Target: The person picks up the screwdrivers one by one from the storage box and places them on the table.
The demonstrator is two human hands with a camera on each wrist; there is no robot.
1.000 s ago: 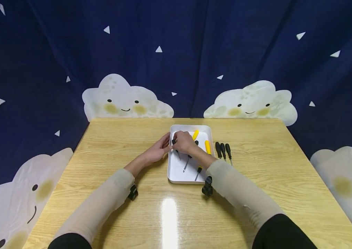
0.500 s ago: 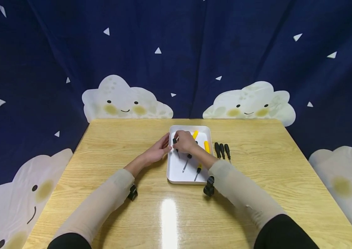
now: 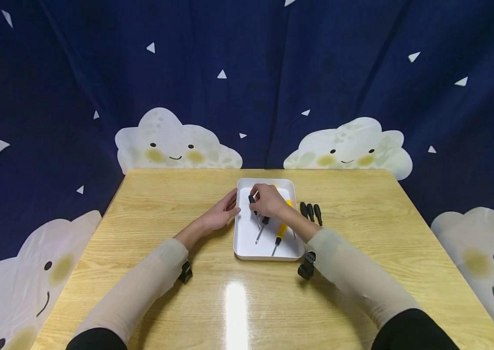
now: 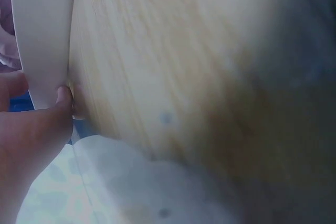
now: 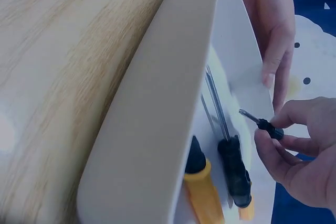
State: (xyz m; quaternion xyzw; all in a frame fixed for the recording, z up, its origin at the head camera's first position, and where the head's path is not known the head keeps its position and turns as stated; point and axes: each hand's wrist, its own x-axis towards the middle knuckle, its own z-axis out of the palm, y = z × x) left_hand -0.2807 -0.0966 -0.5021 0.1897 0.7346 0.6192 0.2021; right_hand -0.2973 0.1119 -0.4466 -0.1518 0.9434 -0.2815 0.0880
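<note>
In the head view a white tray (image 3: 247, 243) stands mid-table with several screwdrivers in it. At its left side my left hand (image 3: 220, 213) holds the wall, the thumb over the rim and another fingertip low on the outside in the left wrist view. Over the tray my right hand (image 3: 270, 201) pinches a small black-handled screwdriver (image 5: 269, 128) between thumb and fingers, its short shank pointing away from the fingertips. Below it lie a larger black-handled screwdriver (image 5: 234, 174) and a yellow-handled screwdriver (image 5: 203, 198). My right forearm partly covers the tray's right side.
Three black-handled screwdrivers (image 3: 310, 212) lie side by side on the wooden table (image 3: 163, 194), just right of the tray. Behind the table hangs a dark blue curtain (image 3: 212, 29) with clouds on it.
My right hand has shifted to the right, carrying the small screwdriver away from the tray's left wall. The left hand stays at that wall.
</note>
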